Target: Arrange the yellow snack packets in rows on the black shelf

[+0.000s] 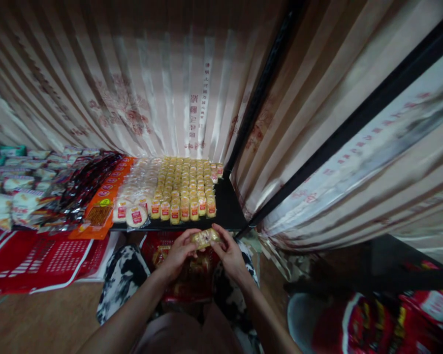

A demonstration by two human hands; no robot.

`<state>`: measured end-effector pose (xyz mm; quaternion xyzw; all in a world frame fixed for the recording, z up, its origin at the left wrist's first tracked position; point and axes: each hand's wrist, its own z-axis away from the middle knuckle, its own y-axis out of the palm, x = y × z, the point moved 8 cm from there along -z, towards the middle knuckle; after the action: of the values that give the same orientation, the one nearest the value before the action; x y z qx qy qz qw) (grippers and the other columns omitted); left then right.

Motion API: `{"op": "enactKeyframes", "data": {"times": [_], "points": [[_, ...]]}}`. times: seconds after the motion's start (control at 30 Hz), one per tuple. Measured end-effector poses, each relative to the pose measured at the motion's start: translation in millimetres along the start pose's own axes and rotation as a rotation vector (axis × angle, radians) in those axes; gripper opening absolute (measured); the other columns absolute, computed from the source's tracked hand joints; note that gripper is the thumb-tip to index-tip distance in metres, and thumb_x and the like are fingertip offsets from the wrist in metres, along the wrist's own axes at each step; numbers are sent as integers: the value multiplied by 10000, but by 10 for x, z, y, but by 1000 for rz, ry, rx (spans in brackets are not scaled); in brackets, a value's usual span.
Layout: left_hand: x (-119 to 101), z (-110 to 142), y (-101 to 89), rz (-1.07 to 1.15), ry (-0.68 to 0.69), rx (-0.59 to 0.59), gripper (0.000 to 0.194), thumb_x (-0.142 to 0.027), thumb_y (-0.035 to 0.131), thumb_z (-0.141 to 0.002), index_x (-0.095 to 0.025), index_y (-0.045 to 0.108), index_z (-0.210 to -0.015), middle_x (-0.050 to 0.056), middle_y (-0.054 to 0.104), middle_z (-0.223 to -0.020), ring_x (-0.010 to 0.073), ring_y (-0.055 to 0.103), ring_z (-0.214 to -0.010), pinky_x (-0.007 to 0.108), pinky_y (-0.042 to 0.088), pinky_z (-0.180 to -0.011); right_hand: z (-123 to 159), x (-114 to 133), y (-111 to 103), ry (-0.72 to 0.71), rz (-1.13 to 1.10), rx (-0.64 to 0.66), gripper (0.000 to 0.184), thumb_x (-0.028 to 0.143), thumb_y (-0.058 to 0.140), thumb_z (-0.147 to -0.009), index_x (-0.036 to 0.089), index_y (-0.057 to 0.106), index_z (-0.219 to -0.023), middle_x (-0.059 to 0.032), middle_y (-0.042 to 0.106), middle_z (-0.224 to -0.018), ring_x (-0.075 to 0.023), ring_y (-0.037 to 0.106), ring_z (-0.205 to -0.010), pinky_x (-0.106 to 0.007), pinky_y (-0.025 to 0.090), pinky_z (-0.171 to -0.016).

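Between my two hands is a small yellow wrapped snack pack point(205, 239), held level above my lap. My left hand point(182, 248) grips its left end, and my right hand point(227, 248) grips its right end. Just beyond them, rows of similar yellow snack packs point(184, 209) with red-and-white labels stand on a black shelf point(229, 204). Below my hands, a red basket point(188, 297) sits between my knees with more yellow packs point(201, 270) in it, partly hidden by my arms.
Left of the yellow rows lie round white crackers in clear wrap point(136, 215), an orange snack bag point(96, 219) and several white bags point(25, 201). Red baskets point(40, 258) stand below the shelf's left part. Curtains point(162, 88) and black poles point(268, 78) rise behind. Red packages point(376, 322) lie at lower right.
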<state>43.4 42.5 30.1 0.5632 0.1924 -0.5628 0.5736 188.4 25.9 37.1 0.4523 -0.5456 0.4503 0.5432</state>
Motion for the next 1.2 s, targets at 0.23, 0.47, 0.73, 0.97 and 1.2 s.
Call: {"op": "enactKeyframes", "data": {"times": [0.23,0.47,0.73,0.97,1.2], "points": [[-68,-7,46,80,6,-21,451,-192,692,-602,-159,589,-1039,66,685,-966,146,634,-730,202,401,-578,5,216,-7,-23,-30,28,461,369,652,-719,224,594,-1153,-81,551,-1280,-211,551,-1126,-310,493,-885],[-92,13,55,269,-38,-1,362,-147,629,-595,-102,644,-954,90,686,-906,135,628,-632,186,382,-490,40,311,70,-8,-41,103,554,308,625,-733,239,511,-1270,-78,514,-1349,-215,548,-1148,-333,479,-915],[76,20,155,454,-223,63,229,-152,563,-720,-60,652,-910,111,697,-890,129,645,-625,195,494,-567,26,288,36,31,-125,121,453,401,687,-712,249,596,-1130,-60,653,-1157,-183,637,-962,-322,501,-861],[120,-3,160,254,-173,38,380,-387,609,-779,-118,603,-1047,105,689,-908,172,679,-647,174,400,-443,-9,192,-143,111,-109,-61,470,492,740,-613,214,659,-983,-30,693,-837,-170,626,-717,-286,518,-659],[73,5,271,75,-93,48,451,-441,732,-651,-127,646,-962,92,676,-930,173,660,-743,193,424,-511,-55,130,-245,146,-72,-112,450,532,712,-621,198,661,-919,24,600,-620,-122,523,-550,-229,401,-498]]}}
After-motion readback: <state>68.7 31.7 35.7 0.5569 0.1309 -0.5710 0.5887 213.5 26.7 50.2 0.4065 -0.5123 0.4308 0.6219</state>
